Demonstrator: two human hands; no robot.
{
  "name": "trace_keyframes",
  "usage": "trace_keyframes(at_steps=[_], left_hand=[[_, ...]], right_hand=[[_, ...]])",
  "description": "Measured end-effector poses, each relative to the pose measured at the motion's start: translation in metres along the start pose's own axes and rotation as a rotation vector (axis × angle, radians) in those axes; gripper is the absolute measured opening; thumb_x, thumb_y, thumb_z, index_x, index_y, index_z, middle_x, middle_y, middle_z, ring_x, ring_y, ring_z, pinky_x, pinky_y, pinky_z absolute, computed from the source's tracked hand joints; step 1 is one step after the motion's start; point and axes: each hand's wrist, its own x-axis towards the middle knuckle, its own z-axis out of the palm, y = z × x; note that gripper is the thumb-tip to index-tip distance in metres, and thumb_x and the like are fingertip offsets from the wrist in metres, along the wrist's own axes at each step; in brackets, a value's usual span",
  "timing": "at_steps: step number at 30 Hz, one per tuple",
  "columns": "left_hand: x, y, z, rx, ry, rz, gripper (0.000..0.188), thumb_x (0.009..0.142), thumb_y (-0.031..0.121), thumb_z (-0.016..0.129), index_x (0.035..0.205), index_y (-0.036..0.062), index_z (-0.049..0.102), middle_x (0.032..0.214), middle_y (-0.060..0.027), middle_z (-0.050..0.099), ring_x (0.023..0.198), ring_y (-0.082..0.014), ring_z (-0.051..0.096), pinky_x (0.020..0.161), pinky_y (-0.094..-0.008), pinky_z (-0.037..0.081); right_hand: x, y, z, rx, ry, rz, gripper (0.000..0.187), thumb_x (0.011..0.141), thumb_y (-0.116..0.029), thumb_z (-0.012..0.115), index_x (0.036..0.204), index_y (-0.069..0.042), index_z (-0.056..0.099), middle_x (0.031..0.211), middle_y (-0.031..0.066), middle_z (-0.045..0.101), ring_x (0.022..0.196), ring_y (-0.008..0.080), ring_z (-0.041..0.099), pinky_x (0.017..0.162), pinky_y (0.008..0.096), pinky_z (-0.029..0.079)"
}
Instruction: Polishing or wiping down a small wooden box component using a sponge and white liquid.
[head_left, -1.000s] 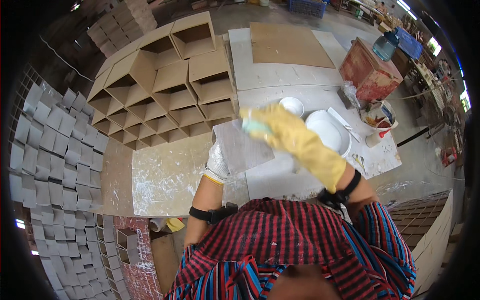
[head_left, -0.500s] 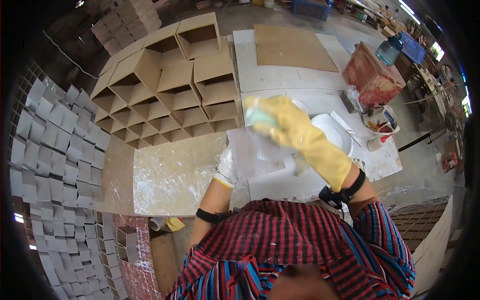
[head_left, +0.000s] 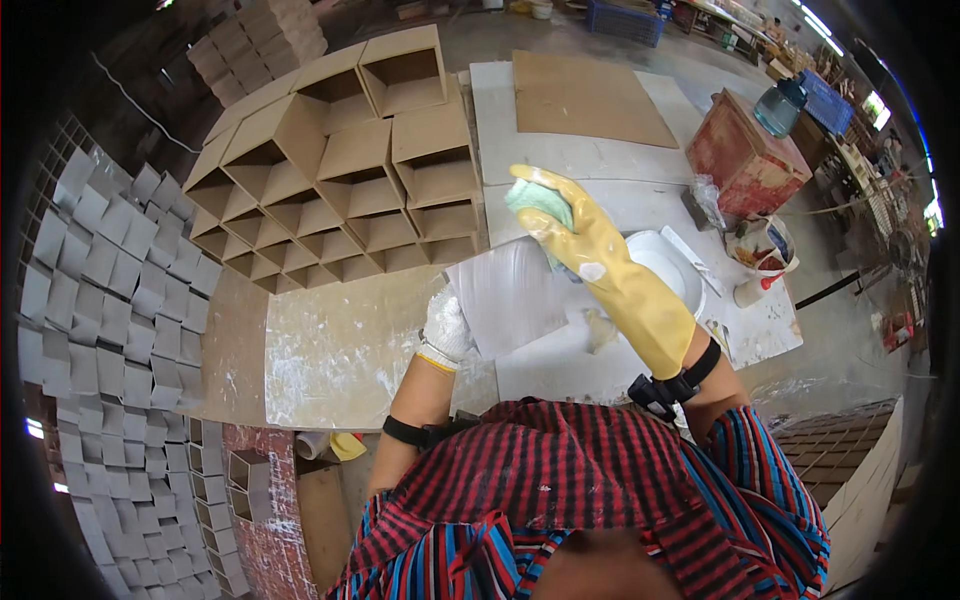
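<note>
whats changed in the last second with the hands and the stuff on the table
The right hand has moved away from the body, carrying the green pad from over the grey piece to beyond its far edge; the small bowl is now hidden behind it. Nothing was let go. The left hand still holds the piece, and the basin and brown boxes stayed put.

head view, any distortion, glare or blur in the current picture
Head view: strong fisheye bending, black corners; head view: glare at the bright window far right, dark shadow inside the brown boxes; head view: right hand and green sponge fairly sharp, bottom-edge shape blurred.
</note>
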Motion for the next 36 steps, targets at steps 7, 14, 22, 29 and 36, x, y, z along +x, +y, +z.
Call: trace_keyframes(at_steps=[7, 14, 22, 29, 36], left_hand=[[0.003, 0.001, 0.038, -0.532, 0.207, 0.015, 0.034, 0.094, 0.019, 0.049, 0.123, 0.0021, 0.052, 0.119, -0.0131, 0.058, 0.109, -0.027, 0.056, 0.093, -0.0399, 0.047], [0.013, 0.007, 0.038, -0.645, 0.177, 0.084, 0.046, 0.096, 0.036, 0.045, 0.129, 0.0048, 0.046, 0.127, -0.0124, 0.052, 0.113, -0.0281, 0.052, 0.097, -0.0414, 0.044], [0.045, -0.002, 0.036, -0.357, 0.326, 0.067, 0.047, 0.098, 0.04, 0.034, 0.129, 0.0065, 0.043, 0.124, -0.0124, 0.052, 0.112, -0.0273, 0.053, 0.095, -0.0405, 0.046], [0.029, 0.014, 0.062, -0.493, 0.229, 0.066, 0.043, 0.097, 0.036, 0.038, 0.127, 0.0069, 0.046, 0.121, -0.0097, 0.054, 0.107, -0.0283, 0.056, 0.089, -0.0421, 0.05], [0.034, -0.025, -0.005, 0.378, 0.206, 0.18, 0.045, 0.097, 0.039, 0.037, 0.128, 0.0078, 0.044, 0.123, -0.0091, 0.052, 0.112, -0.028, 0.052, 0.093, -0.0437, 0.047]], right_hand=[[-0.01, -0.005, -0.01, 0.138, -0.098, 0.213, 0.046, 0.086, -0.022, 0.064, 0.13, -0.012, 0.053, 0.107, 0.0031, 0.057, 0.094, 0.0122, 0.052, 0.084, 0.0268, 0.044], [-0.016, -0.016, -0.018, -0.247, -0.255, -0.089, 0.046, 0.084, -0.02, 0.066, 0.127, -0.011, 0.054, 0.107, 0.0101, 0.06, 0.095, 0.0216, 0.055, 0.084, 0.0326, 0.045], [-0.027, -0.004, 0.02, 0.005, -0.216, 0.216, 0.037, 0.08, -0.023, 0.067, 0.116, -0.015, 0.059, 0.093, 0.0183, 0.061, 0.083, 0.0343, 0.059, 0.072, 0.0419, 0.049], [-0.025, -0.017, 0.0, -0.765, -0.176, -0.157, 0.035, 0.084, -0.023, 0.063, 0.118, -0.019, 0.056, 0.081, 0.0165, 0.061, 0.073, 0.0349, 0.061, 0.063, 0.0419, 0.05], [-0.034, -0.039, 0.024, -0.796, -0.415, -0.138, 0.041, 0.08, -0.016, 0.067, 0.12, -0.016, 0.057, 0.082, 0.0148, 0.06, 0.071, 0.0338, 0.057, 0.063, 0.0402, 0.048]])
